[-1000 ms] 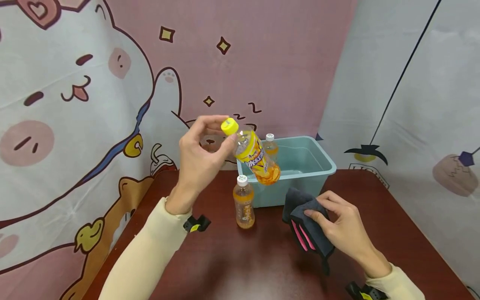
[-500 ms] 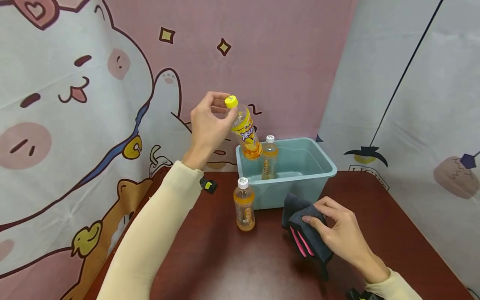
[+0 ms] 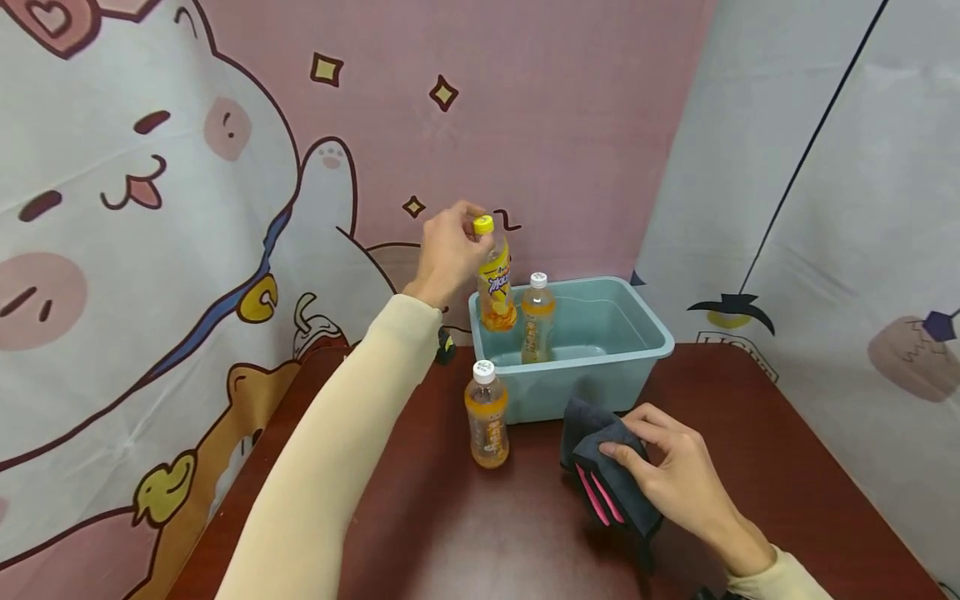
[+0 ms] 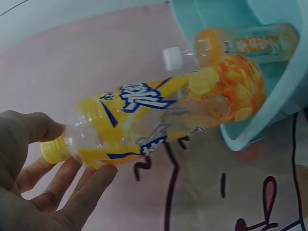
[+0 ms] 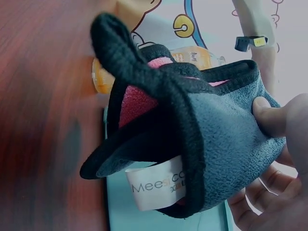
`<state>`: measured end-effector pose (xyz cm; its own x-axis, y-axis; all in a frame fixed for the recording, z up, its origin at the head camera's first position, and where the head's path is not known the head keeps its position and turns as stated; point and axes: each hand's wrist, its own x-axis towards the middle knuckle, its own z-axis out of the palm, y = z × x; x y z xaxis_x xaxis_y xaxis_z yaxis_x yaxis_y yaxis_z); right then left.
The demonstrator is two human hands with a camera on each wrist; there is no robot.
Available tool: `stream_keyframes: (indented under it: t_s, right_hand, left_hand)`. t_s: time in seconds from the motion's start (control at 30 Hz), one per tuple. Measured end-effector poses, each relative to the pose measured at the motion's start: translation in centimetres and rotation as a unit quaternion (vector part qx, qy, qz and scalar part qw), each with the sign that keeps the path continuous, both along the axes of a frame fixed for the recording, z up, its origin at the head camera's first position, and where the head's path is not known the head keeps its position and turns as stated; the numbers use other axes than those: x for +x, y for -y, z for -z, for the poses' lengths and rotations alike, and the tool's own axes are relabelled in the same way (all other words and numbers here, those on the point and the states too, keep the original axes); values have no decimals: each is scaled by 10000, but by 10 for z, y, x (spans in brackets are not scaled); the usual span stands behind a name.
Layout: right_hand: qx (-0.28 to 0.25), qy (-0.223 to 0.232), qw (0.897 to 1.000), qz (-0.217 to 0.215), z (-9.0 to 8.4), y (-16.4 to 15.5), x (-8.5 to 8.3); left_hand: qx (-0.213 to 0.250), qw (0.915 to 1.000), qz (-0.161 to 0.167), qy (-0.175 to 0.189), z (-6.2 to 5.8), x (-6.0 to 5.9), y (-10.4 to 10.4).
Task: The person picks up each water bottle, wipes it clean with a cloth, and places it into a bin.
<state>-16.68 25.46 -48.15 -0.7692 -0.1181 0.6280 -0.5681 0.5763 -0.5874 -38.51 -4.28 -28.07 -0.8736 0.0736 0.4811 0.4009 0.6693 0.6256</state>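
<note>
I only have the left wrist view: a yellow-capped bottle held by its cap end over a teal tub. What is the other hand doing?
Observer: The right hand holds a folded dark grey cloth on the table, in front of the tub.
Operator: Any bottles outside the tub?
Observer: One white-capped orange bottle stands upright on the table at the tub's front left corner.
Operator: Any markings on the cloth?
Observer: The right wrist view shows a white tag and a pink lining.
</note>
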Motion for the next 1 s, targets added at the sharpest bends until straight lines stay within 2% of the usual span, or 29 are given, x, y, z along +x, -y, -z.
stream_keyframes:
  t_s: [0.23,0.47,0.8,1.0]
  right_hand:
    - [11,31,10000,-17,6,-3,1]
    - [-31,226,9997,90,9,-8,5]
    - [-94,359,9993,95,10,-9,9]
    - [-130,336,9993,37,11,-9,10]
  left_hand:
    - [-460,9975,-152,512,17,-11,-17]
    - [-1080,9897,-193,919,28,-21,-27]
    - [-1906,9726,-228,1311,37,-28,-22]
    - [-1981,9681,-263,1512,44,-31,-21]
